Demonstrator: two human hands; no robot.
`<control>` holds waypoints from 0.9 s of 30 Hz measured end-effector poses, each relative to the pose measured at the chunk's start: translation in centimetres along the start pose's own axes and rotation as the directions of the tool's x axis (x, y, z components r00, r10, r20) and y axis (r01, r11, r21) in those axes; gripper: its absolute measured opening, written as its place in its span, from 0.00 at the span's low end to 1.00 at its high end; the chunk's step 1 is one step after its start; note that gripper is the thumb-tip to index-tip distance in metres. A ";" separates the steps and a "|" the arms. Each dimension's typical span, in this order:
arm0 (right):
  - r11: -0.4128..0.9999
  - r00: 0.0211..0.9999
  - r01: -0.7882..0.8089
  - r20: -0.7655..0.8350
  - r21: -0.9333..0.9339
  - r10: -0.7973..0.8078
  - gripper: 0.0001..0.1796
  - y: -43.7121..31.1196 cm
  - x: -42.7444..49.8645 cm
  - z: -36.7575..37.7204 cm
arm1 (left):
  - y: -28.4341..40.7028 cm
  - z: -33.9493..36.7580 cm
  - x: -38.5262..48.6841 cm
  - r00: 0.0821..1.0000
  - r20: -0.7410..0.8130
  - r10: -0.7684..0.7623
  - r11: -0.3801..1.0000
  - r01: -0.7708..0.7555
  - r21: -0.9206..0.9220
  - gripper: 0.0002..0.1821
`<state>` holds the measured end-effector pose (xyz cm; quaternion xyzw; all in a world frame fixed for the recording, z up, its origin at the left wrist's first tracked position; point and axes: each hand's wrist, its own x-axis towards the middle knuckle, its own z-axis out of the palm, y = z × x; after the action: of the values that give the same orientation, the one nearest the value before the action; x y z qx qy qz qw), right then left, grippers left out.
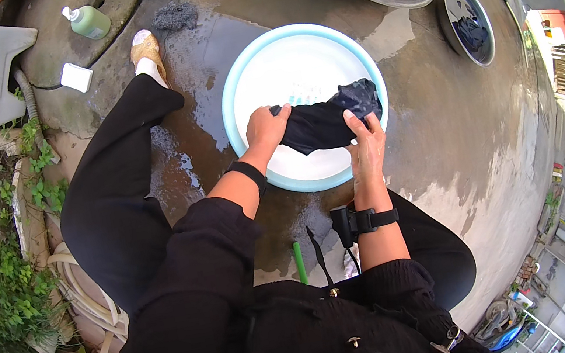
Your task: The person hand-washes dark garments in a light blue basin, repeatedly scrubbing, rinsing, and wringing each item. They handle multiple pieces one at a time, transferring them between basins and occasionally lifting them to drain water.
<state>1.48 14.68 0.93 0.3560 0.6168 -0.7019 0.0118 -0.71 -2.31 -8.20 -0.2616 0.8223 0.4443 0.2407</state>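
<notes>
A wet black cloth garment (320,124) is stretched between my two hands above a white plastic basin with a pale blue rim (317,184). My left hand (266,130) grips the garment's left end, thumb on top. Near its right end, my right hand (366,134) holds it with thumb and fingers. The far right part of the cloth is bunched and shiny, with some suds on it. A printed pattern shows on the basin's white floor behind the cloth. My right fingers are partly hidden under the fabric.
A green pump bottle (90,23), a white bar (76,77) and a dark scrubbing pad (175,16) lie at the upper left. A large metal basin (371,0) and a smaller metal bowl (489,46), both with dark wet cloth, stand upper right. Coiled hose (74,273) borders plants.
</notes>
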 end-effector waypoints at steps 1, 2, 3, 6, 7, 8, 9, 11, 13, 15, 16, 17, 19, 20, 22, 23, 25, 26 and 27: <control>0.994 0.998 -0.055 -0.037 -0.091 0.052 0.25 0.3 0.3 -0.7 | -0.6 -0.4 -0.2 0.986 -0.143 0.083 0.994 -0.071 0.088 0.26; 0.982 0.995 0.088 0.067 -0.165 -0.078 0.28 0.8 0.5 -1.3 | -0.9 -0.8 -0.1 0.960 -0.224 0.170 0.985 -0.158 0.074 0.25; 0.911 0.991 0.106 0.122 -0.398 -0.062 0.34 1.0 1.1 -2.1 | -1.1 -1.1 -0.3 0.939 -0.264 0.221 0.975 -0.211 0.067 0.24; 0.743 0.988 0.092 -0.034 -0.663 -0.152 0.40 2.2 2.1 -4.3 | -0.4 -1.8 -0.5 0.946 -0.180 0.271 0.924 -0.203 0.324 0.28; 0.742 0.983 0.057 -0.093 -0.668 -0.159 0.37 2.6 2.6 -5.0 | 0.0 -1.7 -0.7 0.938 -0.155 0.311 0.858 -0.207 0.470 0.32; 0.748 0.978 0.081 -0.092 -0.658 -0.187 0.37 2.9 3.0 -5.6 | 0.4 -1.6 -0.8 0.934 -0.115 0.339 0.838 -0.245 0.487 0.33; 0.746 0.974 0.097 -0.092 -0.659 -0.208 0.36 3.3 3.3 -6.2 | 0.8 -1.3 -0.9 0.931 -0.054 0.361 0.820 -0.289 0.495 0.34; 0.623 0.908 0.161 -0.132 -0.766 -0.398 0.36 4.4 3.9 -7.1 | 1.7 -0.6 -1.0 0.924 0.047 0.380 0.813 -0.358 0.459 0.34; 0.563 0.868 0.118 -0.191 -0.818 -0.459 0.36 5.5 4.5 -7.7 | 2.6 0.2 -0.7 0.932 0.170 0.320 0.796 -0.362 0.486 0.41; 0.583 0.876 -0.035 -0.306 -0.812 -0.374 0.37 6.4 5.3 -7.9 | 3.5 1.4 0.1 0.929 0.258 0.265 0.764 -0.366 0.532 0.48; 0.593 0.891 -0.039 -0.296 -0.805 -0.343 0.36 6.7 5.6 -7.9 | 3.9 2.1 0.7 0.919 0.308 0.248 0.737 -0.385 0.556 0.49; 0.599 0.913 -0.049 -0.279 -0.799 -0.297 0.36 6.9 5.9 -8.0 | 4.1 2.9 1.2 0.912 0.345 0.221 0.701 -0.395 0.594 0.50; 0.560 0.925 -0.003 -0.215 -0.829 -0.313 0.36 6.8 6.4 -7.9 | 4.3 4.8 2.4 0.882 0.405 0.242 0.643 -0.458 0.614 0.57; 0.512 0.919 0.039 -0.170 -0.858 -0.355 0.35 6.5 6.4 -7.9 | 4.1 6.0 2.7 0.877 0.421 0.231 0.623 -0.466 0.628 0.58; 0.449 0.850 0.171 -0.098 -0.877 -0.517 0.30 5.8 6.3 -7.4 | 3.4 7.9 3.3 0.848 0.479 0.229 0.600 -0.510 0.616 0.62; 0.432 0.794 0.317 -0.012 -0.845 -0.607 0.29 5.4 6.1 -7.0 | 2.9 8.6 3.5 0.837 0.482 0.259 0.521 -0.541 0.660 0.57; 0.442 0.745 0.493 0.102 -0.749 -0.659 0.28 4.8 5.9 -6.1 | 2.3 8.9 4.5 0.854 0.428 0.295 0.576 -0.516 0.634 0.47; 0.580 0.783 0.534 0.101 -0.615 -0.613 0.27 4.8 5.9 -5.2 | 2.2 8.7 4.8 0.866 0.337 0.369 0.644 -0.499 0.579 0.37; 0.703 0.864 0.456 0.084 -0.546 -0.496 0.26 4.8 5.9 -4.6 | 2.2 8.3 5.0 0.883 0.258 0.391 0.741 -0.469 0.481 0.31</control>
<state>1.48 20.09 -6.15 0.1900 0.8620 -0.4612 -0.0898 -4.51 4.76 -14.03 0.0441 0.9311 0.2605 0.2513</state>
